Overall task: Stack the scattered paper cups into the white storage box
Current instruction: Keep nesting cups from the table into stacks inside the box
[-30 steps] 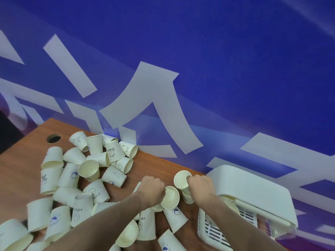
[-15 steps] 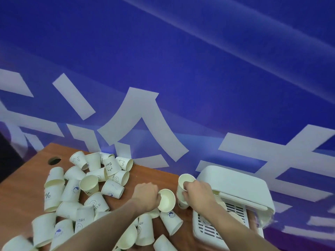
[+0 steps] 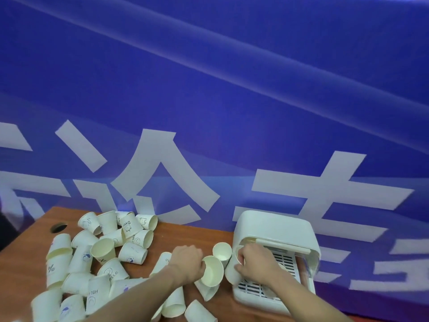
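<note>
- Behind everything I see a large blue fabric banner with white characters [image 3: 209, 101], filling the view from nine o'clock round to three.
- The brown wooden table [image 3: 27, 256] runs along the bottom, with a round cable hole [image 3: 58, 227] at nine o'clock.
- The white plastic storage box with a slotted floor and raised lid [image 3: 276, 231] sits at four o'clock, its opening facing me.
- The heap of scattered white paper cups [image 3: 102, 254] lies at eight o'clock; most are on their sides and none looks nested.
- My right hand [image 3: 253, 263] curls round a cup [image 3: 232, 271] at the box mouth, fingers wrapped on its wall.
- My left hand [image 3: 185, 263] grips another cup [image 3: 210, 271] just beside it, fingers closed round the side.
- One loose cup [image 3: 222, 251] stands between them, farther back.
- I judge these cups light and easily crushed, so I would hold them mid-wall, gently.
</note>
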`<state>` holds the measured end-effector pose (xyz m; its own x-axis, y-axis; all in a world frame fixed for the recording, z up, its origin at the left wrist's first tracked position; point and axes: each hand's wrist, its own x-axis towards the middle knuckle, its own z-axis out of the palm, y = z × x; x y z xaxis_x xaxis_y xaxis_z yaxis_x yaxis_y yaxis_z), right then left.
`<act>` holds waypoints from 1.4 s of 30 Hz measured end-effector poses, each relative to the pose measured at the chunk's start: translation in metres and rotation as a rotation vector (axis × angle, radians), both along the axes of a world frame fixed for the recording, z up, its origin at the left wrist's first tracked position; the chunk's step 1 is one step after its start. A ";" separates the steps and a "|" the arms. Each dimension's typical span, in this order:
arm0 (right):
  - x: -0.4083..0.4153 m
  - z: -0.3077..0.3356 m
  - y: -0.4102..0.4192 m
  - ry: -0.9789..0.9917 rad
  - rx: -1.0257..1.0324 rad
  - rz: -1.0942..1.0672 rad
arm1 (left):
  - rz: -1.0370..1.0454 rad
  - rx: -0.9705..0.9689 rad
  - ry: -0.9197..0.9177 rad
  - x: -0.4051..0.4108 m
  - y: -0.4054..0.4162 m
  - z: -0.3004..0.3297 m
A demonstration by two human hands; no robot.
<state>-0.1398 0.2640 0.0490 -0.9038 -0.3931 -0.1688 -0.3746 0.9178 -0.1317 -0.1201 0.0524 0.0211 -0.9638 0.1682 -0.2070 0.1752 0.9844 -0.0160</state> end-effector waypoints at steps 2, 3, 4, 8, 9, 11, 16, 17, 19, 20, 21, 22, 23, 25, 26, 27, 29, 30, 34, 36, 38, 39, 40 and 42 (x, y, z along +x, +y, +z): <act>0.005 0.001 0.014 0.000 0.001 -0.020 | -0.009 0.007 -0.005 0.003 0.012 0.001; 0.008 0.001 0.021 -0.004 -0.005 -0.035 | -0.012 0.010 -0.009 0.004 0.018 0.001; 0.010 0.000 0.027 -0.011 -0.008 -0.050 | -0.015 0.011 -0.011 0.005 0.023 0.001; 0.018 -0.001 0.056 -0.054 -0.028 -0.118 | -0.042 0.000 -0.036 0.008 0.045 -0.002; 0.019 0.000 0.063 -0.061 -0.020 -0.138 | -0.045 -0.002 -0.043 0.008 0.050 -0.003; 0.023 0.003 0.078 -0.066 -0.017 -0.176 | -0.038 -0.002 -0.056 0.008 0.063 -0.001; 0.027 0.009 0.116 -0.037 -0.012 -0.253 | -0.001 0.056 -0.065 0.003 0.096 0.005; 0.027 0.011 0.124 -0.037 -0.018 -0.273 | 0.006 0.076 -0.073 0.002 0.102 0.006; 0.027 0.014 0.138 -0.038 -0.026 -0.304 | 0.018 0.113 -0.083 -0.002 0.114 0.007; 0.027 0.015 0.146 -0.040 -0.031 -0.322 | 0.021 0.127 -0.082 -0.004 0.120 0.008; 0.027 0.016 0.153 -0.039 -0.036 -0.339 | 0.021 0.138 -0.081 -0.006 0.126 0.008; 0.027 0.016 0.161 -0.038 -0.039 -0.355 | 0.014 0.143 -0.078 -0.008 0.132 0.009; 0.026 0.016 0.167 -0.034 -0.043 -0.367 | 0.007 0.148 -0.075 -0.010 0.139 0.010; 0.026 0.017 0.177 -0.031 -0.040 -0.383 | -0.011 0.158 -0.068 -0.012 0.150 0.011; 0.027 0.017 0.182 -0.030 -0.040 -0.393 | -0.018 0.168 -0.064 -0.013 0.156 0.011; 0.027 0.016 0.186 -0.027 -0.043 -0.400 | -0.022 0.180 -0.056 -0.015 0.162 0.011; 0.027 0.014 0.192 -0.025 -0.044 -0.410 | -0.026 0.200 -0.021 -0.016 0.171 0.010; 0.026 0.014 0.194 -0.030 -0.048 -0.416 | -0.029 0.212 0.002 -0.018 0.176 0.009; 0.023 0.010 0.203 -0.045 -0.057 -0.422 | -0.041 0.209 0.038 -0.023 0.187 0.005; 0.021 0.008 0.207 -0.053 -0.064 -0.426 | -0.027 0.210 0.014 -0.024 0.191 0.004; 0.018 0.004 0.210 -0.059 -0.066 -0.424 | -0.015 0.211 -0.006 -0.025 0.193 0.000; 0.017 0.003 0.210 -0.064 -0.065 -0.422 | -0.007 0.212 -0.017 -0.026 0.194 -0.001; 0.016 0.001 0.211 -0.070 -0.066 -0.420 | 0.002 0.208 -0.034 -0.026 0.194 -0.003; 0.013 -0.002 0.214 -0.078 -0.068 -0.417 | 0.018 0.192 -0.060 -0.029 0.196 -0.006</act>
<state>-0.1268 0.4779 0.0474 -0.9732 -0.0090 -0.2296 0.0407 0.9767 -0.2107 -0.1490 0.2482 0.0148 -0.9541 0.1926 -0.2296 0.1521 0.9713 0.1826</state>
